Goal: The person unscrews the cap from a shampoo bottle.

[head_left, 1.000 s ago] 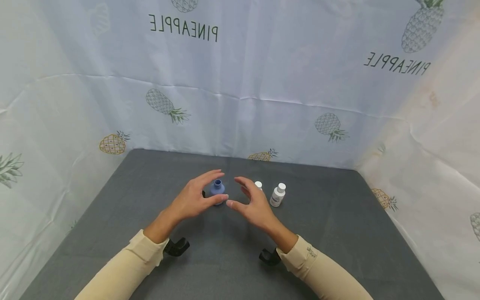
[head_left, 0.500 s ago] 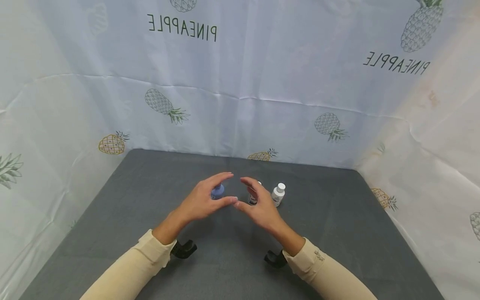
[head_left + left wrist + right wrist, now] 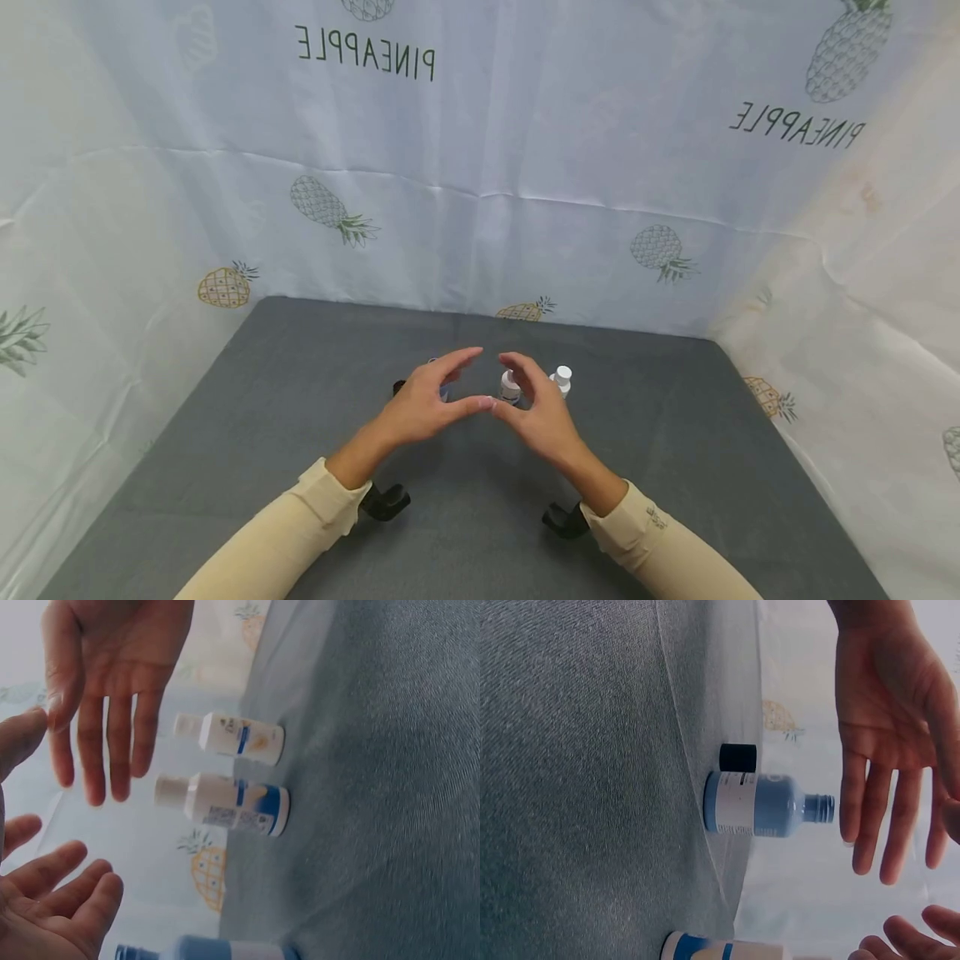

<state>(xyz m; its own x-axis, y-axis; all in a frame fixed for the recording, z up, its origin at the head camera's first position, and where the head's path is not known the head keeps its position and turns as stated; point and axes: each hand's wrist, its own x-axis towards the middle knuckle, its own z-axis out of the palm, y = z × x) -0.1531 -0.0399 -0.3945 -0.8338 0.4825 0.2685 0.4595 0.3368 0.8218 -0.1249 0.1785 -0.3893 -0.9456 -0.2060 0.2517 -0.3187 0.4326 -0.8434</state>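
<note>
My left hand (image 3: 422, 408) and right hand (image 3: 543, 422) hover over the grey table with fingers spread in wide curves, thumb tips meeting. Neither holds anything. Behind the left hand, mostly hidden in the head view, stands a blue bottle (image 3: 774, 805); the right wrist view shows its bare threaded neck. A black cap (image 3: 738, 758) sits beside it. Two white bottles with white caps stand upright beyond the right hand. The nearer in the left wrist view (image 3: 234, 804) has a blue band and printed codes; the other white bottle (image 3: 240, 738) is partly covered in the head view.
Grey cloth covers the table (image 3: 300, 358). A pale curtain (image 3: 480, 167) with pineapple prints hangs behind it and along both sides. Dark curved pieces, a left one (image 3: 386, 503) and a right one (image 3: 564, 521), show below the wrists.
Both hands have drifted right together, and their thumb tips have come together. The left hand now covers most of the blue bottle. The bottles have stayed put.
</note>
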